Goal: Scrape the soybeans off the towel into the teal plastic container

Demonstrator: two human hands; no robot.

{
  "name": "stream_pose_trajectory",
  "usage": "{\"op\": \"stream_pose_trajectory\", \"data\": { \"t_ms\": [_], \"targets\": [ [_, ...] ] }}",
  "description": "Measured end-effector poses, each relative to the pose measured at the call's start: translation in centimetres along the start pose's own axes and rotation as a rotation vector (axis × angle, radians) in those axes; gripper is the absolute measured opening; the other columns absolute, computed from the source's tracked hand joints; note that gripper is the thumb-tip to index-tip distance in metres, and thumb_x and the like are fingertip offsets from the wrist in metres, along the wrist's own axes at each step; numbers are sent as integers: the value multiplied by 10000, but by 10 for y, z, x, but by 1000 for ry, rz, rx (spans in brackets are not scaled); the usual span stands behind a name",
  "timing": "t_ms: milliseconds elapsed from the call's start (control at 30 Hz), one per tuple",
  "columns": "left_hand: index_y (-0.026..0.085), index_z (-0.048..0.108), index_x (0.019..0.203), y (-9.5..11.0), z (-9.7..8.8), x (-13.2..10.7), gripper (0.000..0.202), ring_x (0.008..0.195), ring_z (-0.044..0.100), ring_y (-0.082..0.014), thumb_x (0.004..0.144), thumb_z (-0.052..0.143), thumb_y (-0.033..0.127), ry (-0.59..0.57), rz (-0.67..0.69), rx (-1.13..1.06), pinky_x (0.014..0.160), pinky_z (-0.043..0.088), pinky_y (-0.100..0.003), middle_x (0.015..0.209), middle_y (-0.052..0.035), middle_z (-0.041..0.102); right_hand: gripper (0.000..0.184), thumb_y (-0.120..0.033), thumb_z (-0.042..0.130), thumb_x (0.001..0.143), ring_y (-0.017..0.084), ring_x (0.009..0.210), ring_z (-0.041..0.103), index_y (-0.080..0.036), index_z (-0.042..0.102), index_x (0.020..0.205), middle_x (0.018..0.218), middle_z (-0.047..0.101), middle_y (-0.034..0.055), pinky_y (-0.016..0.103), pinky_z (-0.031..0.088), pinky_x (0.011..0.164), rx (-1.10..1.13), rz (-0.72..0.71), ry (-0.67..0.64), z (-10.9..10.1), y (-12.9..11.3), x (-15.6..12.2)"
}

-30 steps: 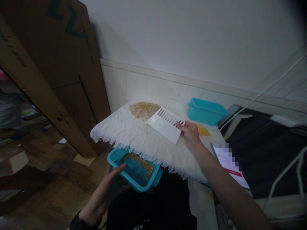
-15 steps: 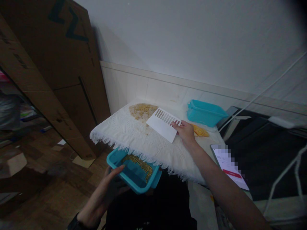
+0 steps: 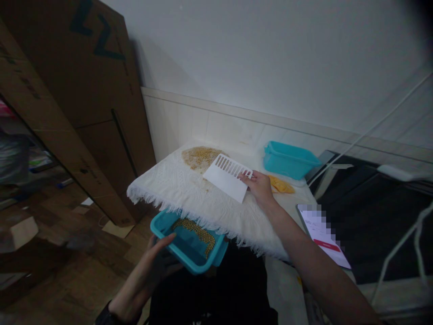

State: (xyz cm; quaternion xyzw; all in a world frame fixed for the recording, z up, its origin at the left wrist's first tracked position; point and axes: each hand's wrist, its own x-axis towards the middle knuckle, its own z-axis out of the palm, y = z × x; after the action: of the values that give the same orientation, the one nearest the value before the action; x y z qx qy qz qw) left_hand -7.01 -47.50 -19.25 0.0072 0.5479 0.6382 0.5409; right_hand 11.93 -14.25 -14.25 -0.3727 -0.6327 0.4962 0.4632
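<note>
My left hand point(image 3: 154, 255) grips the near-left rim of a blue plastic bin point(image 3: 189, 253), thumb over the edge. The bin sits below the table's fringed front edge, with yellow-brown beans point(image 3: 198, 232) gathered along its far side. My right hand point(image 3: 257, 183) pinches the right end of a flat white slotted scoop point(image 3: 223, 183), its fingers by the slots. The scoop is over the white tablecloth point(image 3: 176, 180), its upper left corner beside a pile of beans point(image 3: 203, 155) mixed with finer grains. Whether the scoop touches the cloth I cannot tell.
A second blue bin point(image 3: 289, 160) stands at the table's back right, with a yellow cloth point(image 3: 280, 185) before it. A tablet point(image 3: 324, 239) with a lit screen lies at the right edge. Large cardboard boxes point(image 3: 101, 104) rise on the left; a white cable point(image 3: 372, 126) crosses at right.
My right hand has shifted the slotted scoop slightly to the left over the tablecloth. My left hand and the bin it holds have stayed in place.
</note>
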Motion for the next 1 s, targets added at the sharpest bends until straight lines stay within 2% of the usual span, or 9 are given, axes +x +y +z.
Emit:
{"op": "stream_pose_trajectory", "data": {
  "t_ms": [133, 433, 600, 767, 1000],
  "targets": [
    [361, 400, 1678, 1, 1, -1, 1060, 1198, 840, -440, 818, 1009, 470, -1, 3, 10, 1039, 665, -598, 1446, -202, 777, 647, -707, 1028, 551, 345, 847, 851, -221, 835, 932, 932, 898, 123, 434, 671, 746, 4, -22, 30, -2, -3, 2],
    [356, 505, 1616, 5, 3, 0, 873, 1201, 843, -425, 875, 965, 392, 30, -12, 17, 1033, 677, -618, 1382, -181, 804, 681, -722, 1045, 504, 339, 810, 850, -214, 836, 906, 908, 897, 128, 422, 671, 695, 20, 3, 11, 1, -3, 1],
    [342, 497, 1640, 5, 3, -1, 933, 1202, 846, -422, 851, 987, 424, 24, -22, 16, 1039, 680, -593, 1412, -187, 807, 723, -728, 1052, 459, 337, 743, 834, -199, 840, 903, 844, 884, 120, 409, 653, 622, 23, 39, -3, 3, -3, 1],
    [356, 451, 1684, 4, 1, 0, 1009, 1225, 834, -439, 839, 999, 418, 17, -16, -12, 1045, 673, -619, 1475, -200, 775, 724, -734, 1057, 450, 349, 766, 844, -206, 847, 898, 859, 888, 126, 420, 670, 637, 56, 51, -25, 9, -4, -2],
    [357, 502, 1628, 5, 1, 0, 910, 1203, 839, -428, 856, 977, 428, 13, -34, -7, 1043, 670, -597, 1477, -190, 769, 782, -759, 1055, 443, 355, 809, 862, -188, 846, 935, 898, 896, 145, 426, 689, 687, 56, 60, -60, 14, -8, -7]
  ]
}}
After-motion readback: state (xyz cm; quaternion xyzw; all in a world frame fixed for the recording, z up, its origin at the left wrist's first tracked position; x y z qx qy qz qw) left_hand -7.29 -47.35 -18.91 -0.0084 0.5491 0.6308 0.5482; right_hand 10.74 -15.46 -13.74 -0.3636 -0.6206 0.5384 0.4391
